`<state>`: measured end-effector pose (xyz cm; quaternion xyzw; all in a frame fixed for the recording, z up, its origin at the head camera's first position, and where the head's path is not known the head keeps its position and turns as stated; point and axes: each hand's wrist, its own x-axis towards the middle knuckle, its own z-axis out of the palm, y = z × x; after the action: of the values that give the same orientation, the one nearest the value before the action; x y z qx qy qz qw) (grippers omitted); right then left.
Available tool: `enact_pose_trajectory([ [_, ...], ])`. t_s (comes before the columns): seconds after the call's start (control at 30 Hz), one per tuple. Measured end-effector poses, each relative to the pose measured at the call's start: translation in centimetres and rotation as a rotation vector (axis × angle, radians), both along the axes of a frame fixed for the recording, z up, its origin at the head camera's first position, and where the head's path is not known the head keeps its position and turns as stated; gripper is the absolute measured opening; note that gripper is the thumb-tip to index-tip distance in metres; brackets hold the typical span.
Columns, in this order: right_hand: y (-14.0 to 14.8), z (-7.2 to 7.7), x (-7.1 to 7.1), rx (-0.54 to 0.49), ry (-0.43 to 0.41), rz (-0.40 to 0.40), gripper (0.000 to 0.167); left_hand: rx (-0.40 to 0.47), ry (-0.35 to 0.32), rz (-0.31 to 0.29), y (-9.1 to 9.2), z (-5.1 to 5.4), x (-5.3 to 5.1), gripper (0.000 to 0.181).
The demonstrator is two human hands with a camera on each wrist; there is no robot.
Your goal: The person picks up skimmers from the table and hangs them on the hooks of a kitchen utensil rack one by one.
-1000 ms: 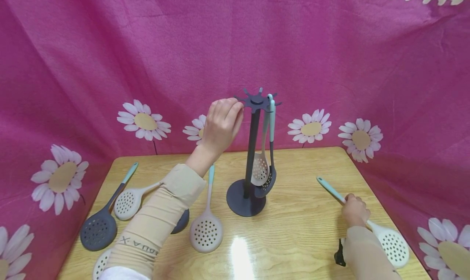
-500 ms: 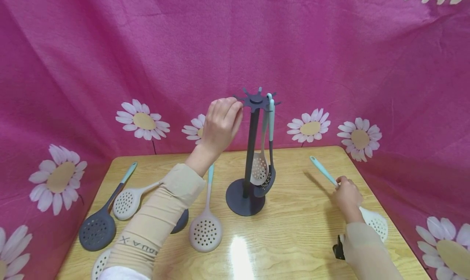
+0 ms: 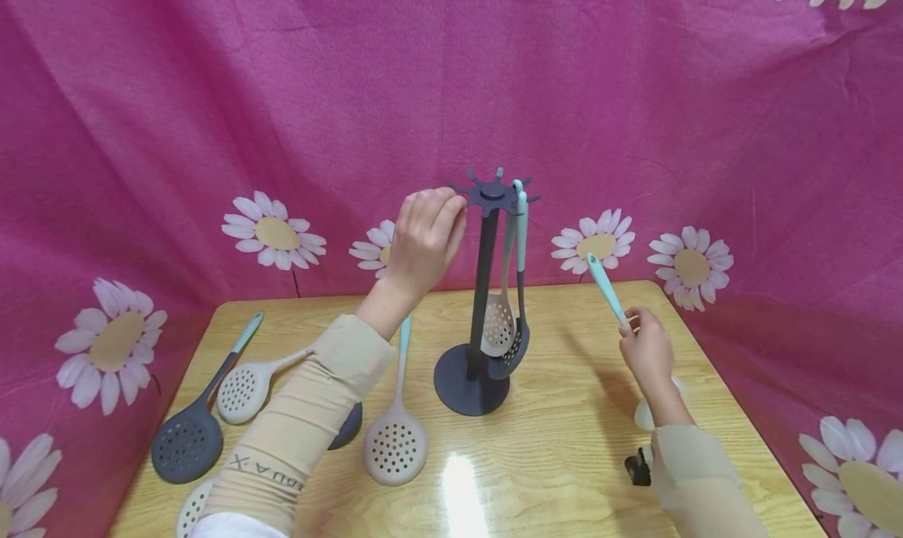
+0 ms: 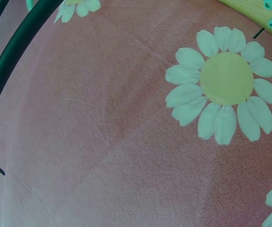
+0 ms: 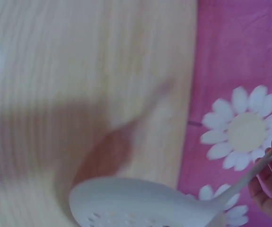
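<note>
At the middle of the table stands a dark utensil rack [image 3: 484, 287] with a star-shaped top of hooks and a round base. My left hand [image 3: 426, 236] pinches one of its hooks with curled fingers; the fingertips are partly hidden. A beige skimmer [image 3: 498, 326] and a dark slotted ladle [image 3: 522, 342] hang on the rack's right side. Off to the right, my right hand [image 3: 647, 350] grips a white skimmer [image 5: 131, 201] with a light-blue handle, raised above the table and tilted handle up. In the head view its perforated head is mostly behind the hand and wrist.
Left on the wooden table [image 3: 557, 459] lie a dark skimmer [image 3: 187, 444], a white skimmer [image 3: 243, 393], a pinkish skimmer [image 3: 396, 446] and a dark utensil head [image 3: 348, 427] partly under my left arm. A pink flowered cloth [image 3: 317, 130] surrounds the table.
My right hand has lifted the white skimmer off the table and moved it left and toward the rack, its handle tipping upward. My left hand has stayed at the hook.
</note>
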<state>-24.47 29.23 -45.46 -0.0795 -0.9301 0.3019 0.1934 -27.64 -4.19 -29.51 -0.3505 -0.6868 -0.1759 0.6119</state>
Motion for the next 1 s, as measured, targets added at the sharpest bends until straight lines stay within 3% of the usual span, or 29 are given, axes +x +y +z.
enact_pose_trajectory([
  [0.43,-4.3,4.4,0.8,-0.200,0.112,0.084,0.025,-0.001,-0.009,0.001,0.1,0.0,0.0,0.006],
  [1.0,-8.4,8.3,3.2,-0.265,0.279,0.276,0.024,0.004,-0.006,0.000,0.1,-0.1,0.0,0.006],
])
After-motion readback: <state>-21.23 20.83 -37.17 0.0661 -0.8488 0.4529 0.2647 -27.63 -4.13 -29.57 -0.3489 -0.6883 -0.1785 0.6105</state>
